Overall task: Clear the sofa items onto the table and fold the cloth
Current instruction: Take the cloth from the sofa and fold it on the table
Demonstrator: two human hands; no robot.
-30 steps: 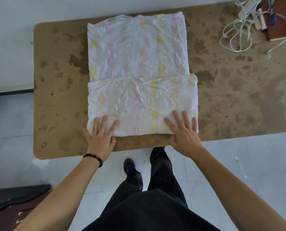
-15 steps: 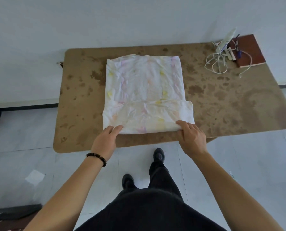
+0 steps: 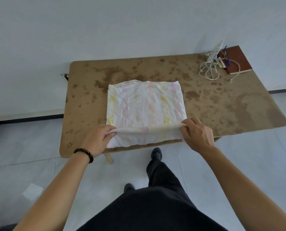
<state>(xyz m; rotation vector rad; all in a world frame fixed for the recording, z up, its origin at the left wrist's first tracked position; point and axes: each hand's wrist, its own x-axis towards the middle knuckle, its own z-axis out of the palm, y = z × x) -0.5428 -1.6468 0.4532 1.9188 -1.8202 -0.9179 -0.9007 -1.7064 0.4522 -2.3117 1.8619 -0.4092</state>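
The cloth (image 3: 145,104) lies on the bench (image 3: 222,104), near its front edge. The left hand (image 3: 97,140) and the right hand (image 3: 196,133) each pinch a near corner, holding that folded edge lifted.

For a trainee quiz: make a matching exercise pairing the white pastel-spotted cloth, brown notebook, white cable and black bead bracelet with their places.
1 white pastel-spotted cloth
2 brown rectangular notebook
3 white looped cable
4 black bead bracelet

A on the left wrist
B far right corner of the brown table
C near edge lifted by left hand and right hand
D looped left of the notebook

Pairs: 1-C; 2-B; 3-D; 4-A
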